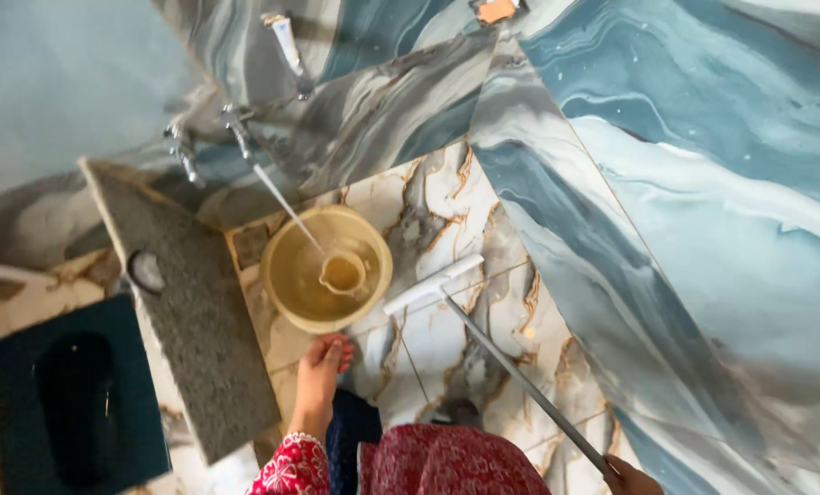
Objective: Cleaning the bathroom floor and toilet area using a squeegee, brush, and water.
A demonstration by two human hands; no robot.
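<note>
At the bottom edge of the view, a red patterned garment [447, 467] and a red sleeve with white flowers [293, 469] are seen. From that sleeve the left hand [321, 374] is stretched forward over the marbled cream floor tiles [447, 211]; its fingers are held together and pointed at the near rim of the bucket, just short of it, and nothing is gripped in them. In the bottom right corner only part of the right hand [628, 479] is shown, wrapped around the end of a long grey metal handle [520, 380]; its fingers are largely cut off by the edge of the picture.

The handle is run diagonally across the floor to a white wiper head [431, 283], which is laid on the tiles just right of the bucket.

The round cream plastic bucket [326, 268] is stood on the floor beside a grey speckled stone ledge [185, 307], with a small cream mug [344, 273] floating in its yellowish water. A thin stream of water [286, 207] is poured into it from one of two chrome taps [210, 140] fixed to the far wall.

To the left of the ledge, a dark blue squat toilet pan [75, 403] is set in the floor. Blue and grey marbled wall tiles [703, 183] are seen beyond and to the right. A white tube [286, 41] is perched on the wall near the top edge.
</note>
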